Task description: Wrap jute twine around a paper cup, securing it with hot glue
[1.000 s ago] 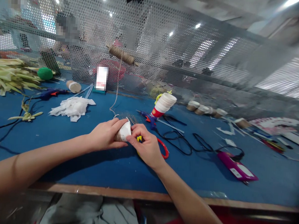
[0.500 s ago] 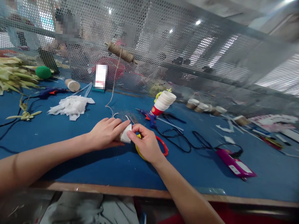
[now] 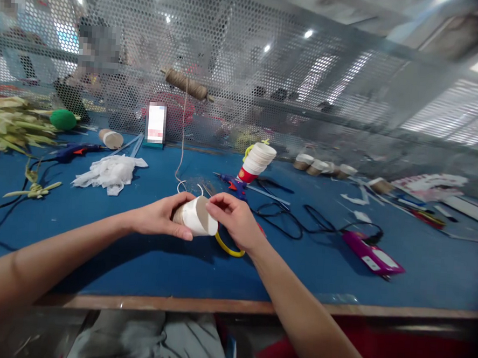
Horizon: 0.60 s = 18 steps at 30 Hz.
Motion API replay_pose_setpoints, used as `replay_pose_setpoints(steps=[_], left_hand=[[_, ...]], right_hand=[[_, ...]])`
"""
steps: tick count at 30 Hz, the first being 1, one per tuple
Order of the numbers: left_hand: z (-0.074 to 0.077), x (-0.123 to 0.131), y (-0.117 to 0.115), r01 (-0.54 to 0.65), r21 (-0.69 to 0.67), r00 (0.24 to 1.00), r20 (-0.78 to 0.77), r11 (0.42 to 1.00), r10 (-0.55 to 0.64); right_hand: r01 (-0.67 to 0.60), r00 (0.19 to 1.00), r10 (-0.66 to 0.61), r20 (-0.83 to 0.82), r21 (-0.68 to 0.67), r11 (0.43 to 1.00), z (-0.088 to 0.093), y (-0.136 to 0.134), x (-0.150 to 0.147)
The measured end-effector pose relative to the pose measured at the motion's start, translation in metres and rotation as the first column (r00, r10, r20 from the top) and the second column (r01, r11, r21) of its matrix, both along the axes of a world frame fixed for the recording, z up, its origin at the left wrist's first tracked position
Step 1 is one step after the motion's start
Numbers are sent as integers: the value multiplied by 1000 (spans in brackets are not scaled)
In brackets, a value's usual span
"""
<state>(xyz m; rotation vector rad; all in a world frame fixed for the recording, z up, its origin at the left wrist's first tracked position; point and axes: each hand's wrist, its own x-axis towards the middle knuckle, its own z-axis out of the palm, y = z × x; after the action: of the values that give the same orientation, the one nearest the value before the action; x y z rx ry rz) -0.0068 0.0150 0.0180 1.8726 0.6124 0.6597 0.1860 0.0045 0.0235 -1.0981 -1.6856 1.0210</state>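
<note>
The paper cup [image 3: 198, 216] lies on its side in the air just above the blue bench [image 3: 137, 259], with its open mouth turned to the right, and its narrow end is wrapped with brown twine. The left hand [image 3: 159, 220] holds the cup from the left, its fingers curled around the wrapped end and the thumb pressed under the white wall, so its grip is closed on the cup. The right hand [image 3: 236, 222] meets the cup at the rim, and its thumb and first finger pinch the edge there. A thin string [image 3: 182, 137] goes up from behind the cup to a spool of twine [image 3: 185, 84] that hangs on the metal mesh wall [image 3: 310, 70] behind the bench. Just under the right hand, beside the cup, lie scissors [image 3: 229, 247] with a yellow and a red handle. Behind the cup and a little to the right is a blue glue gun [image 3: 233, 183], and near it a stack of paper cups [image 3: 257, 161] leans. A black cable [image 3: 301, 223] runs to the right of the cup toward a pink box [image 3: 372, 256]. Far to the left of the cup are a heap of white cloth [image 3: 107, 172], a second glue gun [image 3: 76, 150], a green ball [image 3: 63, 119] and pale green leaves [image 3: 7, 127].
</note>
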Motion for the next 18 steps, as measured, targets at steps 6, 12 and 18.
replay_pose_setpoints(steps=[6,12,18], left_hand=[[-5,4,-3,-159,269,983,-46,950,177],[-14,11,-6,-222,536,952,-59,814,299],[-8,7,-6,-166,200,985,-15,966,172]], right_hand=[[171,983,-174,52,49,984,-4,1,0],[215,974,-213,75,-9,977,-2,-4,-6],[161,987,-160,-23,36,986,-1,0,-4]])
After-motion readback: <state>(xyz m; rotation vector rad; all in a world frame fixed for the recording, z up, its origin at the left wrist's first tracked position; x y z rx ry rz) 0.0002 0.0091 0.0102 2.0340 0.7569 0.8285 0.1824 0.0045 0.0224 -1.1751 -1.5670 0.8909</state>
